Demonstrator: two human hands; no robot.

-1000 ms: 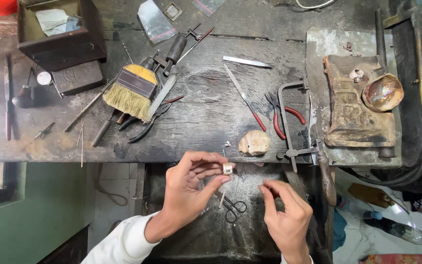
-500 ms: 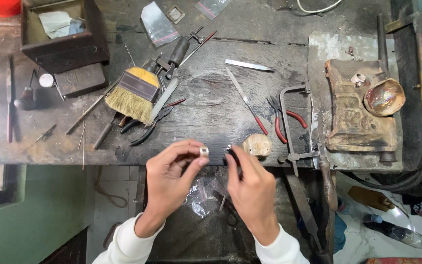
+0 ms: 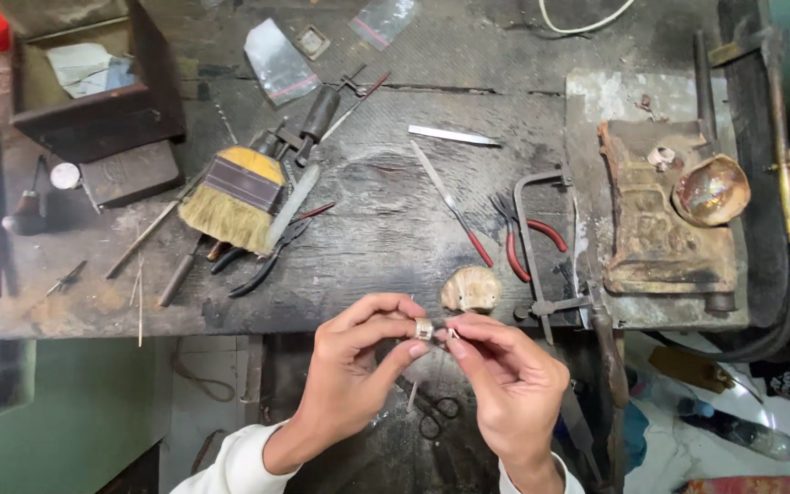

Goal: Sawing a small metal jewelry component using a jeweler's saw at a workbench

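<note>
just below the front edge of the dark, scarred wooden workbench (image 3: 395,238), seen from my head camera looking down, both my hands meet in mid-air. my left hand (image 3: 358,366) comes up from the lower left, white sleeve (image 3: 230,462) at the wrist, palm turned toward the right, thumb and forefinger curled and pinched shut on a small silver-coloured metal ring (image 3: 424,328). the other fingers of that hand are bent loosely underneath. my right hand (image 3: 505,380) rises from the bottom edge, knuckles up, its thumb and forefinger closed to a tight pinch right beside the ring; something tiny sits at those fingertips, too small for me to tell what it is. the two pinches almost touch.

the ring hangs just in front of a pale, rounded, shell-like lump (image 3: 471,288) lying at the bench edge. further back on the bench lie red-handled pliers (image 3: 528,238), a metal saw frame (image 3: 537,247) beside them, and a broad yellow-bristled brush with a dark band (image 3: 235,197) to the left. below my hands, small dark scissors (image 3: 432,421) rest on a lower surface.
</note>
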